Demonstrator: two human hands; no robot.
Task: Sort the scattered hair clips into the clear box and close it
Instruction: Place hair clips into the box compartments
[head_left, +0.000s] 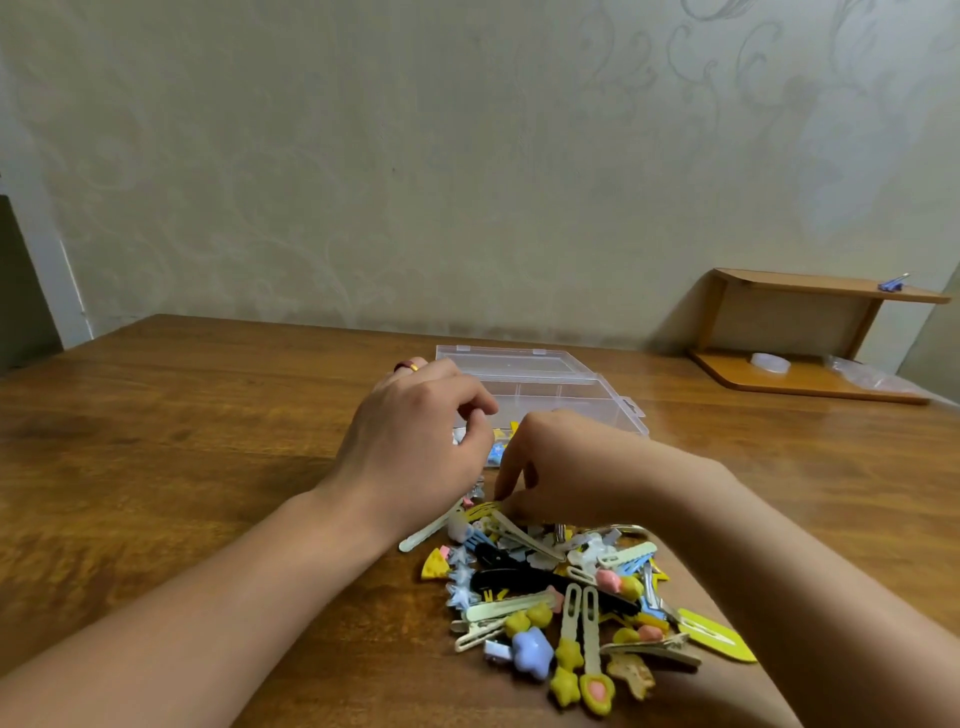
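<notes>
Though heaped, multicoloured hair clips (566, 608)

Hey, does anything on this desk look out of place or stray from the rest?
Yes: one purple clip lies alone on top of the wooden shelf at the far right, well apart from the pile of hair clips and the clear box.

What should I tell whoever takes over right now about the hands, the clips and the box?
Left hand: fingers curled over the near edge of the clear box; whether it holds a clip cannot be told.
Right hand: fingers pinching at a yellow clip on top of the pile of hair clips.
Done: box open, a few clips inside.
Left: most of the pile on the table, then close the lid.
</notes>
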